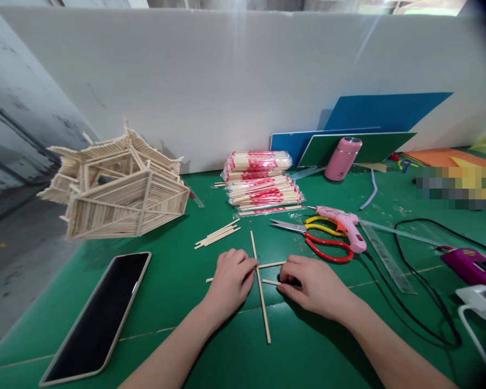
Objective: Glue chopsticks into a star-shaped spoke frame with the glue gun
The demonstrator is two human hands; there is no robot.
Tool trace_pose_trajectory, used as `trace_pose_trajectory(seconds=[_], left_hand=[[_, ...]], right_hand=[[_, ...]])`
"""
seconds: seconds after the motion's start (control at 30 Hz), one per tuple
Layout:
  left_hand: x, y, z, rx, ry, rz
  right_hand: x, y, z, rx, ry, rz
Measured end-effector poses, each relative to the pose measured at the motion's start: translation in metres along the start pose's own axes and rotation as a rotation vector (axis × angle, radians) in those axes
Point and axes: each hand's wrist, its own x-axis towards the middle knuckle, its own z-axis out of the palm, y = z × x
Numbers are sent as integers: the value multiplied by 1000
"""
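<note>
Green tabletop [178,308]: left hand [230,278] pinches one short stick [272,264], right hand [314,283] another, beside one long stick [263,302].

One head-worn camera faces forward and down, close above the left hand [231,280] and right hand [316,286] (green table [166,308] beneath).

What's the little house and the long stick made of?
The house looks like pale, bare wood, built of many thin sticks laid side by side. The long stick has the same light, unpainted look: wood or bamboo, I cannot tell which.
</note>
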Motion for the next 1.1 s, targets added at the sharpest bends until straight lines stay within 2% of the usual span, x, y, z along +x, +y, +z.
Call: trace_pose_trajectory(seconds=[0.23,1.1], left_hand=[[-1,-4,3,-31,36,11],[-2,-5,3,0,31,53]], right_hand=[[1,1,4,3,-2,5],[-1,-5,4,22,-27,-19]])
